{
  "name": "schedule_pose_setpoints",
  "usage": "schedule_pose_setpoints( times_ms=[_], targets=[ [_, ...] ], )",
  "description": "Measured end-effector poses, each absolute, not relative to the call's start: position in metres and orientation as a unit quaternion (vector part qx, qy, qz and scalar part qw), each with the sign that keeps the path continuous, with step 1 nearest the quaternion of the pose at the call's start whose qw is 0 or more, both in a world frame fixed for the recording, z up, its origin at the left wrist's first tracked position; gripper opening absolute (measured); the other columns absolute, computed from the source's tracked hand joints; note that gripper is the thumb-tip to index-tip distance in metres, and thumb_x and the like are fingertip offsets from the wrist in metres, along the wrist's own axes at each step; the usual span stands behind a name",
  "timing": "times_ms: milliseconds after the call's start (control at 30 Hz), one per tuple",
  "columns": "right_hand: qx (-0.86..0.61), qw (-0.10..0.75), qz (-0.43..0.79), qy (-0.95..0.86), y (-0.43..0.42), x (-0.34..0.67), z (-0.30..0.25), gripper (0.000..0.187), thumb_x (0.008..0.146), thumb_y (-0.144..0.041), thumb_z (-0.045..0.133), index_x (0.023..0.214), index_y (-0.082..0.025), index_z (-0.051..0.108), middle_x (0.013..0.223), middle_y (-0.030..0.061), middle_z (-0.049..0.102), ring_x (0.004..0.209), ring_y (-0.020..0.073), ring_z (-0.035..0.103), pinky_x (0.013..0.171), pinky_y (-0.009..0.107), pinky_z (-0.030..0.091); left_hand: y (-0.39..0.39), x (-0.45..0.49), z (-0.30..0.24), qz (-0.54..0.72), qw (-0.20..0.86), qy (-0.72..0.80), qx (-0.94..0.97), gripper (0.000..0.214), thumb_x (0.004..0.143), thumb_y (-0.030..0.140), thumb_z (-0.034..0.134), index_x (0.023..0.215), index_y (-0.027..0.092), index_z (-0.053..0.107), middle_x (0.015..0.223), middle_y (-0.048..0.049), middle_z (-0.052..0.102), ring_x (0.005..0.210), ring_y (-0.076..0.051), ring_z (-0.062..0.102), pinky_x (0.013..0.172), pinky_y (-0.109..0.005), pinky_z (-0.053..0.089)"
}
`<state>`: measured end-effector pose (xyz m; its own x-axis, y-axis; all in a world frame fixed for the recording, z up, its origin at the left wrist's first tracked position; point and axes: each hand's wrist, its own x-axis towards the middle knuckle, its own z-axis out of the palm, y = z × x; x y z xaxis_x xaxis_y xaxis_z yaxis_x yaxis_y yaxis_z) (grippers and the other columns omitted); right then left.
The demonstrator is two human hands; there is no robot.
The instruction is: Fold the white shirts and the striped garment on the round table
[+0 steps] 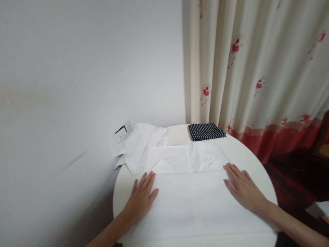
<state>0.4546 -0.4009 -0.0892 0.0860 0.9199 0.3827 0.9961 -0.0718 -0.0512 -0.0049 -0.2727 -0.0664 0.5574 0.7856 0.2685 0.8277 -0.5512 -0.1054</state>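
Observation:
A white cloth garment [190,202] lies spread on the round white table, its lower part flat and its far part layered with a few creases. My left hand [142,197] rests on its left edge, palm down with fingers spread. On the right edge, my right hand [241,187] lies flat, fingers stretched out and thumb apart. Neither hand grips anything. More white fabric [138,145] is bunched at the back left, draping over the table's edge; whether it belongs to the same garment I cannot tell.
A folded black cloth with white stripes [207,131] lies at the back of the round table [259,178]. The wall [89,68] with a socket [122,133] borders the left side. A floral curtain [257,68] with a red hem hangs behind on the right.

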Motion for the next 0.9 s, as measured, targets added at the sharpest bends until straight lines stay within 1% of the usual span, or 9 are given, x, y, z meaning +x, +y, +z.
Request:
schedule_pose_setpoints(
  times_ms=[67, 133, 233, 300, 433, 533, 633, 767, 900],
  targets=[
    [-0.726, 0.158, -0.130, -0.657, -0.403, 0.449, -0.083, 0.061, 0.102, -0.046, 0.030, 0.154, -0.016, 0.037, 0.160, 0.0140, 0.036, 0.148, 0.0324, 0.030, 0.114, 0.063, 0.030, -0.275, 0.001, -0.058, -0.094, 0.105, -0.466, -0.873, 0.059, 0.101, 0.044, 0.035, 0.154, 0.018, 0.039, 0.157, -0.0138, 0.041, 0.147, -0.036, 0.033, 0.114, -0.064, 0.032],
    [-0.718, 0.164, -0.121, -0.666, -0.398, 0.436, -0.073, 0.060, 0.102, -0.045, 0.030, 0.154, -0.017, 0.037, 0.160, 0.0141, 0.035, 0.149, 0.0327, 0.028, 0.115, 0.064, 0.028, -0.278, 0.022, -0.044, -0.098, 0.089, -0.451, -0.883, 0.060, 0.102, 0.046, 0.035, 0.155, 0.018, 0.037, 0.157, -0.0145, 0.040, 0.148, -0.036, 0.032, 0.115, -0.064, 0.030],
    [-0.668, 0.166, -0.079, -0.721, -0.386, 0.396, -0.056, 0.058, 0.101, -0.039, 0.032, 0.155, -0.018, 0.036, 0.161, 0.0131, 0.034, 0.149, 0.0305, 0.029, 0.117, 0.060, 0.027, -0.288, 0.073, -0.024, -0.100, 0.037, -0.366, -0.924, 0.061, 0.104, 0.047, 0.032, 0.159, 0.023, 0.027, 0.160, -0.0108, 0.037, 0.150, -0.030, 0.029, 0.120, -0.057, 0.026],
    [-0.624, 0.164, -0.050, -0.762, -0.379, 0.365, -0.049, 0.058, 0.101, -0.035, 0.034, 0.156, -0.017, 0.035, 0.161, 0.0124, 0.032, 0.150, 0.0292, 0.028, 0.119, 0.057, 0.024, -0.297, 0.109, -0.020, -0.094, -0.001, -0.305, -0.948, 0.060, 0.105, 0.044, 0.028, 0.161, 0.025, 0.019, 0.161, -0.0084, 0.034, 0.151, -0.025, 0.028, 0.122, -0.051, 0.024],
    [-0.600, 0.148, 0.000, -0.786, -0.370, 0.328, -0.047, 0.062, 0.098, -0.028, 0.036, 0.157, -0.012, 0.032, 0.161, 0.0152, 0.031, 0.150, 0.0298, 0.027, 0.120, 0.056, 0.024, -0.304, 0.150, -0.032, -0.100, -0.023, -0.263, -0.959, 0.062, 0.104, 0.035, 0.028, 0.162, 0.020, 0.011, 0.164, -0.0099, 0.026, 0.152, -0.024, 0.022, 0.124, -0.050, 0.020],
    [-0.611, 0.149, 0.001, -0.778, -0.369, 0.336, -0.052, 0.063, 0.100, -0.036, 0.036, 0.158, -0.011, 0.030, 0.162, 0.0151, 0.028, 0.151, 0.0297, 0.026, 0.121, 0.053, 0.023, -0.300, 0.146, -0.040, -0.108, -0.019, -0.268, -0.957, 0.063, 0.105, 0.042, 0.029, 0.162, 0.021, 0.011, 0.165, -0.0097, 0.022, 0.153, -0.025, 0.021, 0.124, -0.049, 0.019],
    [-0.635, 0.145, -0.008, -0.758, -0.372, 0.358, -0.057, 0.065, 0.102, -0.046, 0.034, 0.157, -0.012, 0.032, 0.162, 0.0151, 0.029, 0.150, 0.0298, 0.026, 0.121, 0.053, 0.022, -0.293, 0.126, -0.041, -0.098, -0.014, -0.289, -0.952, 0.064, 0.105, 0.050, 0.029, 0.162, 0.023, 0.014, 0.165, -0.0084, 0.024, 0.152, -0.025, 0.022, 0.124, -0.050, 0.019],
    [-0.657, 0.141, -0.038, -0.739, -0.377, 0.392, -0.062, 0.065, 0.102, -0.050, 0.031, 0.156, -0.014, 0.035, 0.161, 0.0141, 0.032, 0.149, 0.0293, 0.029, 0.121, 0.054, 0.023, -0.280, 0.086, -0.045, -0.085, 0.012, -0.336, -0.938, 0.063, 0.105, 0.050, 0.028, 0.161, 0.022, 0.017, 0.164, -0.0087, 0.026, 0.152, -0.026, 0.024, 0.122, -0.050, 0.024],
    [-0.679, 0.127, -0.070, -0.719, -0.386, 0.429, -0.070, 0.064, 0.102, -0.050, 0.030, 0.154, -0.013, 0.038, 0.159, 0.0144, 0.035, 0.148, 0.0292, 0.032, 0.119, 0.055, 0.027, -0.265, 0.034, -0.056, -0.089, 0.058, -0.392, -0.914, 0.061, 0.104, 0.047, 0.031, 0.158, 0.018, 0.029, 0.160, -0.0126, 0.035, 0.149, -0.028, 0.032, 0.119, -0.051, 0.030]
  ],
)
